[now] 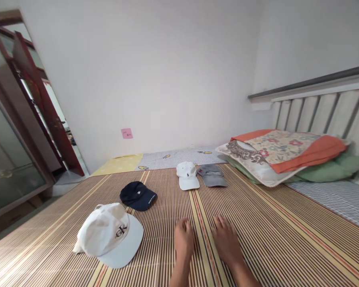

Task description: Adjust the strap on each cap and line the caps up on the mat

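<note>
My left hand [184, 235] rests on the striped mat [266, 239] with its fingers curled in, and no object shows in it. Beside it, my right hand [226, 239] lies palm down with its fingers stretched forward, holding nothing. A white cap with black "CK" letters [107, 231] sits to the left, its brim toward my left hand. Behind that is a navy cap [137, 195] with a small white mark. Farther off, straight ahead, a white cap with a small dark logo [187, 175] stands side by side with a grey cap [212, 175]. Neither hand touches a cap.
Pillows with an orange and floral cover [287, 147] are stacked at the right, over green bedding [335, 165]. A white wall [167, 79] with a pink note [127, 133] bounds the bed's far side. A radiator [326, 111] is at right, a doorway [36, 95] at left.
</note>
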`<state>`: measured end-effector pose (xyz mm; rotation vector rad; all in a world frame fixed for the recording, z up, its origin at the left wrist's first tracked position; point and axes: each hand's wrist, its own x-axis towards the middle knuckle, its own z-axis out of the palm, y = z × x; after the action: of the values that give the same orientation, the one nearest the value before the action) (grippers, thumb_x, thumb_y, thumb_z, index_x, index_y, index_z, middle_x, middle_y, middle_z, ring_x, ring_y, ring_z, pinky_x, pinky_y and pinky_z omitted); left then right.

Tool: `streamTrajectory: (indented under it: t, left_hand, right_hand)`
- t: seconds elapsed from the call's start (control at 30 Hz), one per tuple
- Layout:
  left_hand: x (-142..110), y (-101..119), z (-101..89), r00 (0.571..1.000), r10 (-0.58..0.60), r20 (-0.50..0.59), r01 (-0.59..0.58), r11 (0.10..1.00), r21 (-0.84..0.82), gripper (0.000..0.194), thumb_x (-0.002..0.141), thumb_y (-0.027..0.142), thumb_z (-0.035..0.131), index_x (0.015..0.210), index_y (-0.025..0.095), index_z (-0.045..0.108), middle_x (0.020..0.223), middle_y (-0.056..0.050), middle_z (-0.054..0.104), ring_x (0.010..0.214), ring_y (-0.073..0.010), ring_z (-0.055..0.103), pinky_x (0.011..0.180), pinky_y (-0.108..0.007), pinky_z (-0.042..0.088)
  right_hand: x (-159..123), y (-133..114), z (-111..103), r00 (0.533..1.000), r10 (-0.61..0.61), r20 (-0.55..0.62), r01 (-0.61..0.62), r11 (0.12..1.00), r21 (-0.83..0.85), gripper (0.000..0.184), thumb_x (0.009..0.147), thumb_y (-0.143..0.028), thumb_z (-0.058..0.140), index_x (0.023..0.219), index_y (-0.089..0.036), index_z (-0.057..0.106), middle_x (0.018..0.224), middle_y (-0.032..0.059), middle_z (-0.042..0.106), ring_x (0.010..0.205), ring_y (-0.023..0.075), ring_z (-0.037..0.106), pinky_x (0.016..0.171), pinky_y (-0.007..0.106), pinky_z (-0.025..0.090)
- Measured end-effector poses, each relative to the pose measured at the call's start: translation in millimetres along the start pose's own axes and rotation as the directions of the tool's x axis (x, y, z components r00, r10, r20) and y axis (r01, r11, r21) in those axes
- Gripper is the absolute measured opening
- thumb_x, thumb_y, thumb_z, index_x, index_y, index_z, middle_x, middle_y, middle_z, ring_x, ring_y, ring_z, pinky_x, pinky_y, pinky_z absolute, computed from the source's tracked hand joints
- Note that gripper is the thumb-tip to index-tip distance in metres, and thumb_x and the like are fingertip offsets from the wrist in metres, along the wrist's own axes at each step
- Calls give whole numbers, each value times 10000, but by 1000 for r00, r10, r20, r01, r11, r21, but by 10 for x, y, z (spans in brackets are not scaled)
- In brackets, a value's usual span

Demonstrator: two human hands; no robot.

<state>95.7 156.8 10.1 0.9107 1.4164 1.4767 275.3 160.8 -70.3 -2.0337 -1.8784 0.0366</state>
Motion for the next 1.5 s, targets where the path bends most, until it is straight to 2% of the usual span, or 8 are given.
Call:
streamTrajectory:
  t: [0.13, 0.3, 0.53, 0.9, 1.03, 1.13, 1.3, 1.5]
  left_hand:
    - [233, 169, 46, 991, -134, -17, 121, 938, -326, 226, 946, 250, 636, 729, 189, 622, 763, -58, 671, 780, -209, 686, 698, -277, 511]
    - [301, 147, -148, 913, -407, 26, 332, 703, -629, 464, 1078, 164, 371, 623, 238, 320, 502, 91, 312, 399, -79, 385, 465, -194, 307]
    - [436, 205, -397, 862, -505, 52, 329, 477, -815, 460, 1051, 71, 389, 653, 239, 232, 537, 93, 228, 374, -68, 294, 414, -211, 252]
    - [601, 280, -386, 874, -486, 32, 244, 381, -892, 328, 1079, 124, 390, 778, 180, 507, 696, 61, 392, 457, -45, 395, 417, -151, 328]
    - [662, 272, -457, 876, -482, 18, 230, 385, -894, 291, 1051, 82, 400, 801, 179, 513, 720, 53, 401, 470, -48, 394, 416, -139, 321]
    - [707, 272, -541, 882, -472, -6, 205, 394, -896, 271, 1024, 59, 411, 803, 187, 503, 723, 49, 406, 477, -56, 393, 420, -142, 320]
    - [764, 267, -645, 881, -471, -42, 171, 400, -900, 256, 1002, 53, 421, 797, 188, 496, 719, 44, 415, 485, -60, 402, 429, -143, 326]
    - [844, 178, -725, 889, -450, -84, 139, 441, -887, 222, 991, 68, 425, 827, 198, 499, 733, 42, 422, 501, -71, 418, 431, -149, 333]
  right_hand:
    - [-5, 30, 33, 1000, -2, -1, 2, 1000, -31, 611, 1052, -314, 294, 1593, -98, 477, 1686, 153, 421, 1590, 339, 315, 1299, 562, 245]
    - [32, 140, 159, 1000, 9, 3, -9, 997, 79, 627, 1077, -405, 265, 1629, -158, 432, 1713, 115, 380, 1590, 347, 313, 1292, 587, 279]
    - [44, 255, 324, 994, -31, -106, 37, 998, 56, 625, 1078, -438, 262, 1598, -174, 487, 1675, 132, 445, 1564, 364, 366, 1272, 608, 313]
    - [86, 342, 490, 972, -76, -223, 103, 988, 111, 565, 1055, -442, 340, 1506, -202, 583, 1593, 161, 548, 1496, 402, 466, 1196, 642, 405]
    - [249, -108, 218, 990, -125, -57, 138, 885, 445, 521, 980, -463, 481, 1422, -248, 655, 1569, 143, 569, 1492, 389, 466, 1193, 601, 420]
    - [491, -679, -20, 980, -131, 147, -55, 535, 843, 470, 876, -444, 671, 1298, -244, 725, 1516, 143, 608, 1493, 383, 452, 1257, 567, 323]
    - [1025, -1601, -28, 921, -249, 301, -240, 246, 939, 336, 898, -447, 664, 1123, -219, 766, 1277, 136, 767, 1240, 316, 698, 1067, 464, 543]
    - [1359, -2360, 348, 834, -305, 460, -486, -10, 874, 246, 978, -338, 657, 1127, -166, 750, 1285, 141, 763, 1209, 268, 716, 1047, 444, 553]
